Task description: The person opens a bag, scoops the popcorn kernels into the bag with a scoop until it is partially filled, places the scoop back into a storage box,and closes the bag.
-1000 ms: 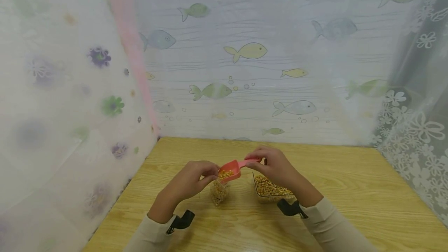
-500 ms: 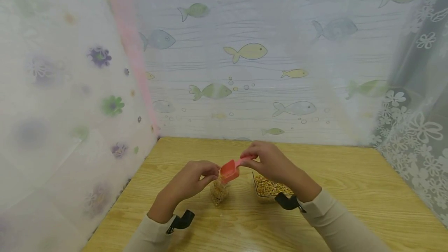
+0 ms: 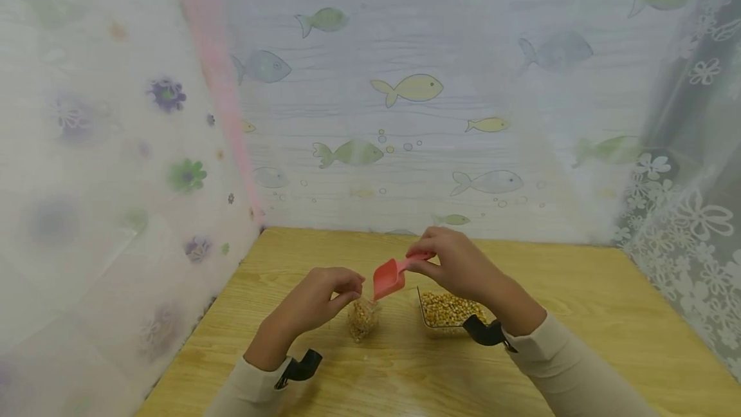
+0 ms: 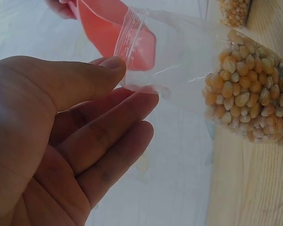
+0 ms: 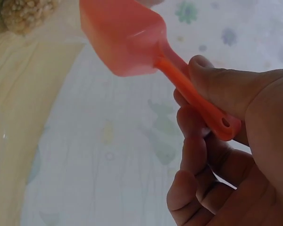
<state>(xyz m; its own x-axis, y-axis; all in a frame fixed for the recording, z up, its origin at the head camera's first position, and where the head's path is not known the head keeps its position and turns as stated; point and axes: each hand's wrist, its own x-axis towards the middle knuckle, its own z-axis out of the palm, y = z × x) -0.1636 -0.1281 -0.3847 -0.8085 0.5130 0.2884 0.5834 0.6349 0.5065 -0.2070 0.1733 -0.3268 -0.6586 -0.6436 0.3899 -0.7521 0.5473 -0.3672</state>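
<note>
My left hand (image 3: 324,291) pinches the rim of a clear zip bag (image 4: 184,47) between thumb and fingers. Corn kernels (image 4: 247,87) fill the lower part of the bag, which stands on the table. A pink scoop (image 3: 388,278) tilts down toward the bag's mouth, and in the left wrist view its tip shows within the mouth. No kernels show in the scoop's bowl in the head view. My right hand (image 3: 457,266) holds the scoop by its handle (image 5: 195,101), thumb on one side and fingers on the other.
A clear rectangular container (image 3: 442,332) of corn kernels stands on the wooden table (image 3: 324,372), right of the bag and below my right hand. Behind the table hangs a fish-patterned curtain (image 3: 405,31); a flowered curtain (image 3: 87,211) runs along the left side.
The scoop has tipped further down and its kernels have gone out at the bag's mouth. My right hand has risen a little, then shifted slightly right. My left hand stays in place.
</note>
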